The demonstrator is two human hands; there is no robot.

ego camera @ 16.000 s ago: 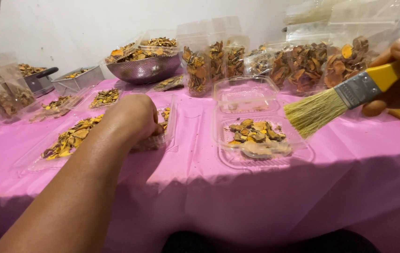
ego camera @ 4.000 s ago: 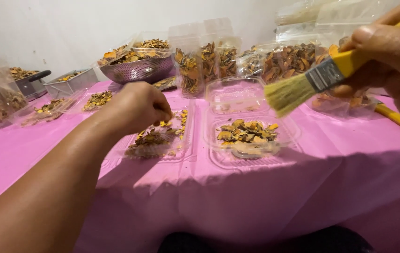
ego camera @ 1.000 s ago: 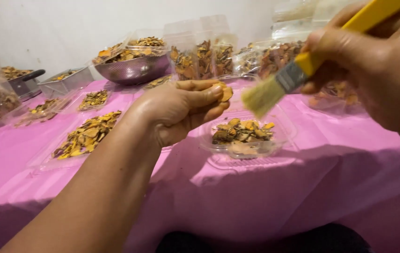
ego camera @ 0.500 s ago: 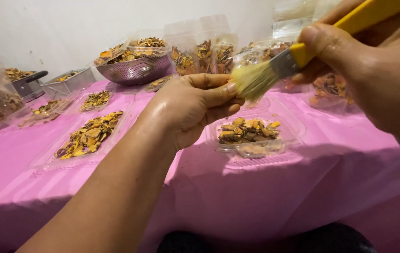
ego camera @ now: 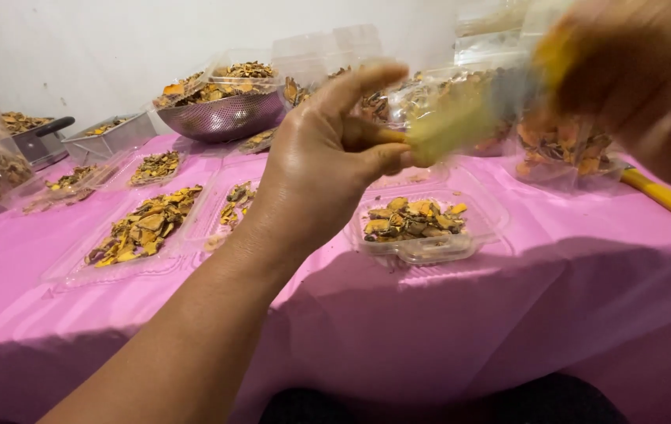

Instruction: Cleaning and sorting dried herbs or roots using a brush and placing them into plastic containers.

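Head view: left hand [ego camera: 327, 157] pinches an orange slice [ego camera: 386, 135] against blurred brush bristles [ego camera: 449, 129]

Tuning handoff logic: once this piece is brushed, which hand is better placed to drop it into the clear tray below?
Left, probably. The left hand already pinches the orange piece almost directly over the clear tray. The right hand is occupied with the brush, blurred in motion.
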